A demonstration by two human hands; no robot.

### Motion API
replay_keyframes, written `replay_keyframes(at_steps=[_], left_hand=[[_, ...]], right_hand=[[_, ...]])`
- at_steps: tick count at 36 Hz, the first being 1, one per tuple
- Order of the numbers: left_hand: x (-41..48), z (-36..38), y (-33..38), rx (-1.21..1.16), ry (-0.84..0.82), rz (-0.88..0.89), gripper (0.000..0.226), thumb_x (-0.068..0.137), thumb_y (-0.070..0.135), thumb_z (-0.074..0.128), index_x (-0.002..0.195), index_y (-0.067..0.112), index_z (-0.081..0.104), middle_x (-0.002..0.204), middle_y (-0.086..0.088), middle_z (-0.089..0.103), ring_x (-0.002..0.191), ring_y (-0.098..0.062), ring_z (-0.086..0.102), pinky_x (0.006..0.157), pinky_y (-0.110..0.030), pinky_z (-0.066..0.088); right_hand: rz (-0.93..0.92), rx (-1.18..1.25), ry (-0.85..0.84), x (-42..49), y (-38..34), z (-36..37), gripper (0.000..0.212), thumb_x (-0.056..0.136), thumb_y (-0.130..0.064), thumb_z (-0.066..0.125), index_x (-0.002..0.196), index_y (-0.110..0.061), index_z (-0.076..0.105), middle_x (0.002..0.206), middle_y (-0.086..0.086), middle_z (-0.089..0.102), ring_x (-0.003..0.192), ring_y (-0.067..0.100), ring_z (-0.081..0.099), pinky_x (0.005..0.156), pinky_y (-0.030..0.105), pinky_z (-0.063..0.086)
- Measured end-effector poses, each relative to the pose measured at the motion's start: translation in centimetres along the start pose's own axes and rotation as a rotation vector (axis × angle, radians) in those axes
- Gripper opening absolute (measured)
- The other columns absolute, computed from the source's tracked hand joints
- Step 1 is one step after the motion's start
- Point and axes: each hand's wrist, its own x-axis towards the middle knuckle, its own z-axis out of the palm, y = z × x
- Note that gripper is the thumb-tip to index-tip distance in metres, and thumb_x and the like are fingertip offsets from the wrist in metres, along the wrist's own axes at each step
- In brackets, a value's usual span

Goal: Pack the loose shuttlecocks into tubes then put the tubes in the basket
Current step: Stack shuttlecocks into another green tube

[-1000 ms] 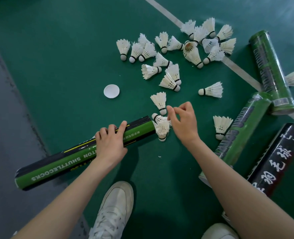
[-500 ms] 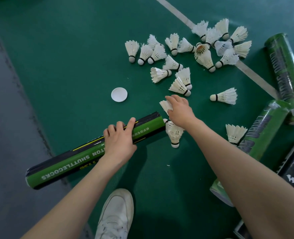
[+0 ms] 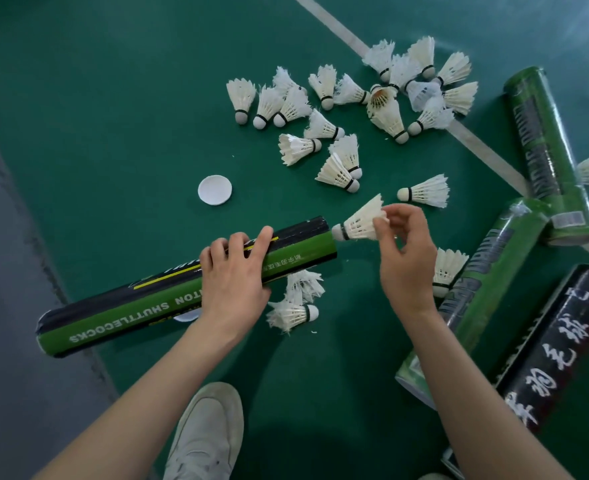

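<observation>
My left hand [image 3: 232,277] grips a long green and black shuttlecock tube [image 3: 120,306] lying across the green floor, its open end pointing right. My right hand [image 3: 405,258] pinches the feathers of a white shuttlecock [image 3: 360,221], whose cork tip sits right at the tube's open mouth. Two worn shuttlecocks [image 3: 295,306] lie below the tube. Several loose shuttlecocks [image 3: 341,109] are scattered farther away on the floor, and one lies alone [image 3: 424,191] just beyond my right hand.
A white round tube cap [image 3: 215,189] lies above the tube. Two green tubes [image 3: 542,147] [image 3: 473,289] and a black tube [image 3: 559,344] lie at the right. A white court line [image 3: 348,38] runs diagonally. My white shoe [image 3: 206,434] is below. Grey floor lies at the left.
My right hand picked a shuttlecock off the floor beside the tube and brought its cork to the tube's open end. My left hand kept its hold on the tube.
</observation>
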Motion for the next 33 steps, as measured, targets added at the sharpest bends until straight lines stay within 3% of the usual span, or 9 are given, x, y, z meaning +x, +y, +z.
replay_keyframes(at_steps=[6,8,11,14,20,23,26,29,33], left_hand=[[-0.6,-0.1,3.0,-0.053,0.039,0.101,0.082,0.076,0.021,0.067,0.145,0.031,0.023,0.13,-0.005,0.038,0.118,-0.029,0.031,0.101,-0.038,0.019],[-0.8,-0.1,4.1,-0.053,0.03,0.128,0.082,0.077,0.022,0.066,0.145,0.032,0.021,0.131,-0.004,0.036,0.119,-0.028,0.03,0.101,-0.037,0.017],[-0.9,0.0,5.3,-0.03,-0.005,0.159,0.082,0.08,0.026,0.065,0.146,0.032,0.017,0.133,-0.005,0.035,0.121,-0.029,0.03,0.103,-0.038,0.018],[-1.1,0.2,6.0,-0.007,-0.04,0.188,0.082,0.08,0.03,0.065,0.147,0.031,0.016,0.134,-0.005,0.035,0.122,-0.029,0.03,0.104,-0.038,0.019],[-2.2,1.2,6.6,0.005,-0.016,0.238,0.082,0.079,0.04,0.069,0.145,0.032,0.02,0.131,-0.004,0.039,0.118,-0.029,0.033,0.101,-0.038,0.02],[-2.7,1.3,6.3,-0.013,-0.008,0.231,0.08,0.08,0.045,0.068,0.145,0.031,0.024,0.13,-0.005,0.041,0.117,-0.03,0.034,0.101,-0.039,0.021],[-2.9,1.0,5.5,-0.043,0.005,0.211,0.078,0.079,0.043,0.068,0.145,0.029,0.028,0.13,-0.007,0.042,0.117,-0.031,0.035,0.101,-0.039,0.02],[-2.9,0.8,4.6,-0.061,0.001,0.189,0.077,0.078,0.034,0.068,0.145,0.026,0.03,0.13,-0.009,0.042,0.118,-0.032,0.034,0.101,-0.04,0.02],[-2.6,1.3,3.5,-0.06,0.054,0.158,0.082,0.067,0.016,0.075,0.14,0.024,0.037,0.122,-0.01,0.047,0.11,-0.033,0.038,0.097,-0.043,0.026]], right_hand=[[0.175,0.08,-0.255,-2.5,-0.7,-1.2,0.02,0.102,-0.016,0.044,0.105,-0.03,0.058,0.082,-0.014,0.062,0.067,0.0,0.052,0.065,0.016,0.044],[0.217,0.132,-0.26,-3.0,-0.5,-2.2,0.024,0.104,-0.021,0.036,0.11,-0.03,0.057,0.094,-0.013,0.066,0.083,-0.001,0.06,0.08,0.016,0.047],[0.35,0.189,-0.045,-2.8,1.1,-4.9,0.027,0.105,-0.027,0.031,0.111,-0.025,0.057,0.103,-0.007,0.068,0.103,0.003,0.061,0.097,0.025,0.045],[0.388,-0.181,-0.003,-2.0,4.2,-7.7,0.025,0.102,-0.023,0.043,0.12,-0.015,0.057,0.114,0.0,0.061,0.112,0.016,0.054,0.102,0.041,0.042],[0.27,-0.912,-0.327,0.5,7.4,-9.1,0.065,0.096,-0.016,0.052,0.152,-0.017,0.018,0.156,0.004,0.024,0.147,0.028,0.005,0.119,0.041,0.004],[0.265,-1.064,-0.367,1.2,8.1,-8.6,0.065,0.092,-0.006,0.052,0.149,-0.019,0.022,0.153,0.006,0.027,0.145,0.029,0.013,0.119,0.044,0.009],[0.201,-1.022,-0.303,1.7,8.1,-8.2,0.044,0.089,0.003,0.051,0.13,-0.01,0.048,0.129,0.012,0.046,0.121,0.029,0.039,0.106,0.036,0.029],[0.177,-0.87,-0.216,1.9,6.7,-7.8,0.019,0.094,0.0,0.049,0.109,-0.009,0.056,0.113,0.009,0.053,0.098,0.025,0.048,0.082,0.033,0.039],[0.243,-0.317,-0.026,1.1,3.1,-7.2,0.003,0.096,-0.013,0.056,0.097,-0.014,0.058,0.099,0.0,0.057,0.088,0.015,0.054,0.084,0.032,0.048]])
